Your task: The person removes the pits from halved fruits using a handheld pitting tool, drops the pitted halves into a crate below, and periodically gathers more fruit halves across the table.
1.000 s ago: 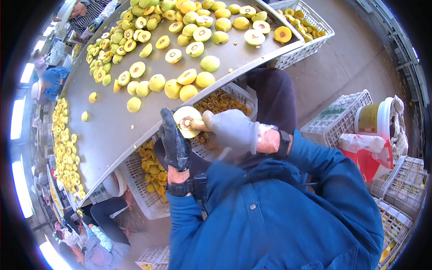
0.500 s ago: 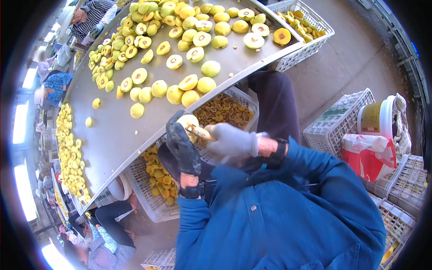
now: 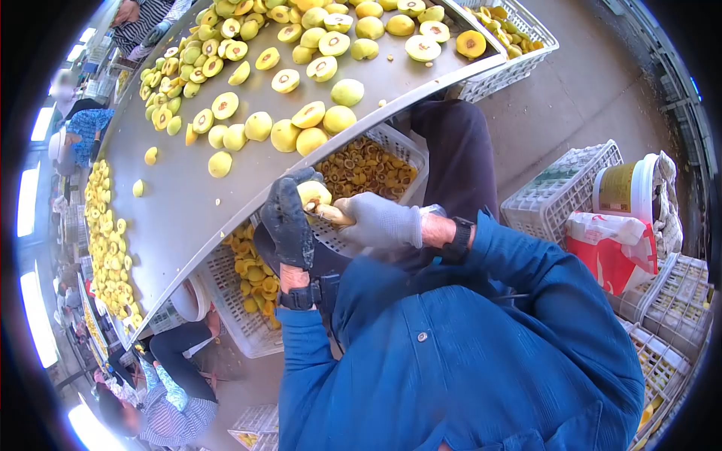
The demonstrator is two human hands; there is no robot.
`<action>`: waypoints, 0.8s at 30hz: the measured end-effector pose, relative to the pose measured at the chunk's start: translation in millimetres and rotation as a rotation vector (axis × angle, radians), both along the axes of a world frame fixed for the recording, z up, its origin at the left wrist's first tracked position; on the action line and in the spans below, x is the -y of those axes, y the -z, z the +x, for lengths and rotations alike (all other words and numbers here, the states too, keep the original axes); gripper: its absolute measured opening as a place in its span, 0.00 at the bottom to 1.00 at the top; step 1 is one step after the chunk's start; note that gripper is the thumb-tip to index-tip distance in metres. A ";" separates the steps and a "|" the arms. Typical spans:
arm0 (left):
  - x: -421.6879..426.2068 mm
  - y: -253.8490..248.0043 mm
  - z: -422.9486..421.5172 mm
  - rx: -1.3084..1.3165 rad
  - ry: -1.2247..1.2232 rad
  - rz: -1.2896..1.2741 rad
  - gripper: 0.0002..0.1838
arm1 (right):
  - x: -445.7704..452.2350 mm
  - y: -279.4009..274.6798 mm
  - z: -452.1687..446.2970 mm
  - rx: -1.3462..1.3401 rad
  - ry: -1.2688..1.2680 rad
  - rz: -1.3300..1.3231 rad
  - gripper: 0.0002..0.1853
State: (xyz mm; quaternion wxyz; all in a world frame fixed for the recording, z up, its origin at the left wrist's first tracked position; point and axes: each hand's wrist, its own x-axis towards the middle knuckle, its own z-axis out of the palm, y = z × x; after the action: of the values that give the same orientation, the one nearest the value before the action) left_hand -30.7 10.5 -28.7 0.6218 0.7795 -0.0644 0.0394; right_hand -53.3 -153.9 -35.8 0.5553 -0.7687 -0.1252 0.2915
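My left hand (image 3: 289, 222), in a dark, stained glove, is closed around a yellow peach half (image 3: 313, 193) just beyond the table edge. In a pale grey glove, my right hand (image 3: 382, 220) grips a small pitting tool (image 3: 333, 215) with a light handle. Its metal end meets the lower side of the peach, partly hidden by fruit and fingers. Both hands are above a crate of brown-yellow pit scraps (image 3: 368, 171). Many halved peaches (image 3: 285, 135) lie on the metal table in front of me, some cut side up with the stone showing.
The metal table (image 3: 177, 218) has a raised rim. A crate of peach pieces (image 3: 252, 293) stands under it at left, another crate (image 3: 519, 71) at the far right corner. Crates, a white bucket (image 3: 628, 188) and a red bag (image 3: 613, 252) stand at right. Co-workers sit at left.
My left hand and the peach have shifted slightly left, and the tool's metal end has swung lower on the fruit. The whole view has shifted a little.
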 end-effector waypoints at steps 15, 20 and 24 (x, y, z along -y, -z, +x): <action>13.9 15.1 -4.2 -0.128 -0.127 -0.767 0.32 | -7.5 39.0 1.7 0.738 -0.096 -0.251 0.13; 6.5 52.2 -0.7 -0.203 -0.205 -1.216 0.32 | -19.0 60.0 18.1 0.769 0.008 -0.184 0.12; -19.7 59.8 4.4 -0.115 -0.362 -1.118 0.33 | -18.1 118.9 21.6 0.672 0.132 -0.363 0.13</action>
State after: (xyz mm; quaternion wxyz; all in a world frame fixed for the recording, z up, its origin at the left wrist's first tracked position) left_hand -26.3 30.1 -88.5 0.9242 0.3330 0.1340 0.1304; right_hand -31.7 -135.8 -154.7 0.3556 -0.9137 -0.1968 0.0044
